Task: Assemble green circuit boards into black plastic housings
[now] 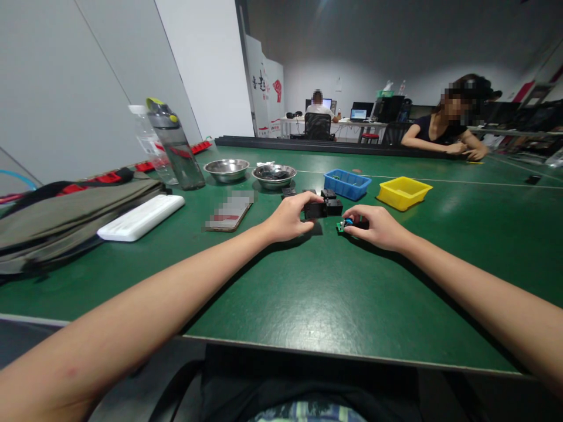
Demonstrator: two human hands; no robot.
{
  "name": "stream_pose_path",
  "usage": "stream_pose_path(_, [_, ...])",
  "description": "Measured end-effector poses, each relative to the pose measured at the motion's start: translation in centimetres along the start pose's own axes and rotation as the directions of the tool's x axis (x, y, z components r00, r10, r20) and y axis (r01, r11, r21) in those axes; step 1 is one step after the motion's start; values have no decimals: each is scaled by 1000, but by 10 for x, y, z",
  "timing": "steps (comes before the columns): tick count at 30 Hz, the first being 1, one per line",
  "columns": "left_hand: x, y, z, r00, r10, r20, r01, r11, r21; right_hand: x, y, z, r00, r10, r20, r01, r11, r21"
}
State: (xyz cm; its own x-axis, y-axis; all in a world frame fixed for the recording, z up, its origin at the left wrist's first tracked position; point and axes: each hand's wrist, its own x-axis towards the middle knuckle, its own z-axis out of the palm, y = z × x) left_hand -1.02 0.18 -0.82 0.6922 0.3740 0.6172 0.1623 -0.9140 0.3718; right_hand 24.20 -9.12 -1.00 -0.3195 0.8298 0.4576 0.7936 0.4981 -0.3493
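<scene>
- Left hand (288, 219): the fingers are grasping a black case (315, 211), which is lying between thumb and index finger.
- Right hand (382, 230): the fingers are pinching a green circuit board (341, 228), which is projecting past the fingertips toward the left hand.
- Black blocks (334, 207) are resting on the counter (281, 299) just beyond, with the blue tray (352, 191) standing behind.

1. Center: left hand (292, 218) touches black boxes (332, 206); right hand (373, 225) grips a small green circuit board (341, 227).
2. Right of center: blue bin (347, 185), yellow bin (403, 193).
3. Upper right: seated person (448, 126) leaning on the green table (281, 305).
</scene>
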Motion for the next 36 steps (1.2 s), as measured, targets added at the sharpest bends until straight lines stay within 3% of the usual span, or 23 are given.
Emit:
stream_pose_path(5, [0, -1, -1, 1000, 2, -1, -2, 1000, -30, 0, 0, 0, 1000, 9, 2, -9, 1000, 1])
stream_pose_path(12, [2, 3, -6, 996, 89, 12, -90, 993, 74, 0, 0, 0, 1000, 4, 6, -4, 1000, -8])
stream_pose_path(20, [2, 1, -5, 999, 26, -35, -21, 992, 124, 0, 0, 0, 1000, 2, -2, -2, 1000, -7])
stream_pose_path(36, [2, 0, -5, 996, 86, -15, -83, 982, 169, 0, -1, 0, 1000, -9, 0, 9, 1000, -5])
